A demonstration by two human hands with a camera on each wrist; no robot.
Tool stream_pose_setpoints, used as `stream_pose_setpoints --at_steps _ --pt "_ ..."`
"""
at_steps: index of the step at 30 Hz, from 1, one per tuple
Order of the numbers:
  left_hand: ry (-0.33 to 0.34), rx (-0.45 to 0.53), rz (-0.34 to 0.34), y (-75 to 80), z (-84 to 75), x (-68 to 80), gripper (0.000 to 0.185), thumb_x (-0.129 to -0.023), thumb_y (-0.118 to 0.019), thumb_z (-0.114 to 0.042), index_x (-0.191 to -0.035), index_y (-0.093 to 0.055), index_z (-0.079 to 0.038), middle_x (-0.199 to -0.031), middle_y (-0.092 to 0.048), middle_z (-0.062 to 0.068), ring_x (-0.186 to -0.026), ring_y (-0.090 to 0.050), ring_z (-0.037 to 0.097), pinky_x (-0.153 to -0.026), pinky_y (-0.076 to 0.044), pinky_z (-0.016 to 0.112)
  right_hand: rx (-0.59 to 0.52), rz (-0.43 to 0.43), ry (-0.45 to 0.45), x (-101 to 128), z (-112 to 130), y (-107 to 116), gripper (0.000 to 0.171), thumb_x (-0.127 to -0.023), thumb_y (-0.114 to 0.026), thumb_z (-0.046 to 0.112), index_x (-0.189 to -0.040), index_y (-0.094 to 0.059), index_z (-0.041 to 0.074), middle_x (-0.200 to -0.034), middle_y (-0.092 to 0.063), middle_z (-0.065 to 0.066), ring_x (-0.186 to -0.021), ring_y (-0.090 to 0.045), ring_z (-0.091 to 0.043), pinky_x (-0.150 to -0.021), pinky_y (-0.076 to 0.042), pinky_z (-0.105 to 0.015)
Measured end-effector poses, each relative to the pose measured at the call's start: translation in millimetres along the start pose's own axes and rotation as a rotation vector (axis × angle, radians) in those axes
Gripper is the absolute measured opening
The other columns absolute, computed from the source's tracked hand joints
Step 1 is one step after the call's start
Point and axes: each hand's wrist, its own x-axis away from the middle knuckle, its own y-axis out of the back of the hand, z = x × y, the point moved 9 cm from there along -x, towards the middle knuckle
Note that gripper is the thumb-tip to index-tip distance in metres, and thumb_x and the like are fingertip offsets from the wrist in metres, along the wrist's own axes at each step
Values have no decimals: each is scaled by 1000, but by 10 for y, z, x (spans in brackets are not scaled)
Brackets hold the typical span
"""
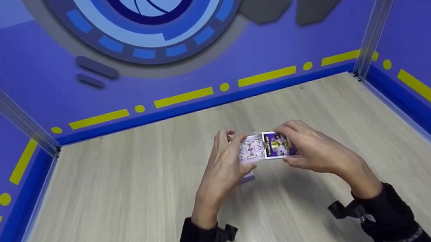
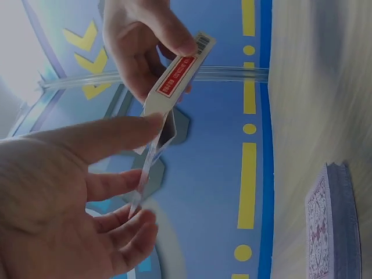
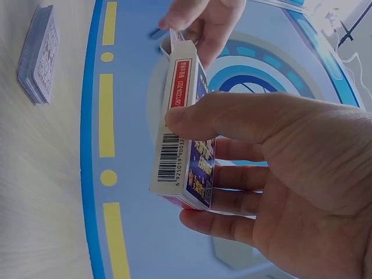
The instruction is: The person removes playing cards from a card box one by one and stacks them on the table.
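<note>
Above the wooden table [image 1: 116,206] both hands hold a purple playing-card box [image 1: 276,144]. My right hand [image 1: 310,147] grips the box's closed end, thumb on the barcode edge [image 3: 168,157] and fingers beneath. My left hand [image 1: 227,153] pinches the open flap end [image 2: 157,125] between thumb and fingers. In the left wrist view the box [image 2: 177,78] is edge-on, with the right hand [image 2: 139,40] behind it. A deck of cards [image 1: 247,178] with patterned backs lies stacked on the table under the left hand, apart from both hands; this deck [image 2: 328,226] [image 3: 38,55] shows in both wrist views.
Blue walls with yellow dashes [image 1: 183,97] enclose the table at the back and on both sides. Clear corner posts [image 1: 383,3] stand at the back corners. Bare wood spreads around the hands.
</note>
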Motion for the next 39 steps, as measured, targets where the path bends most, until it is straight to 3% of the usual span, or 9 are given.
stream_pose_setpoints --at_steps 4,10,20,27,33,39 --pt "-69 -195 -42 -26 -110 5 68 -81 -90 -29 -139 -61 -6 -133 -51 12 -123 -47 25 -105 -43 38 8 2 1 5 7 -1 66 -81 -87 8 -138 -56 -3 -131 -58 -16 -116 -56 -27 -93 -52 -45" --pt "-119 -272 -48 -13 -150 33 63 -85 -88 -29 -138 -60 -8 -125 -55 9 -117 -50 24 -99 -45 37 13 -6 10 5 -3 20 64 -80 -85 4 -138 -56 -5 -130 -59 -16 -115 -57 -28 -92 -52 -45" --pt "-68 -152 -30 218 4 55 61 -85 -87 -17 -138 -60 -1 -130 -56 14 -118 -54 27 -104 -45 41 18 0 -10 10 -40 51 64 -82 -76 3 -141 -53 -6 -133 -56 -19 -116 -55 -29 -91 -50 -44" --pt "6 -91 8 327 174 71 61 -87 -82 -11 -140 -57 4 -132 -57 18 -118 -58 30 -104 -47 42 -5 -3 -24 10 -56 58 65 -82 -73 2 -142 -51 -7 -133 -56 -20 -114 -55 -28 -88 -51 -43" --pt "76 -62 38 309 280 71 63 -87 -81 -9 -143 -55 4 -131 -57 19 -117 -57 30 -103 -47 43 -2 6 -43 20 -72 57 65 -83 -74 3 -142 -51 -7 -135 -55 -20 -114 -55 -29 -88 -51 -44" --pt "145 -44 98 193 392 69 62 -87 -80 -7 -143 -56 2 -130 -57 19 -118 -56 32 -104 -47 44 6 5 -42 20 -65 63 64 -83 -74 4 -142 -51 -6 -134 -56 -20 -113 -55 -28 -87 -51 -43"
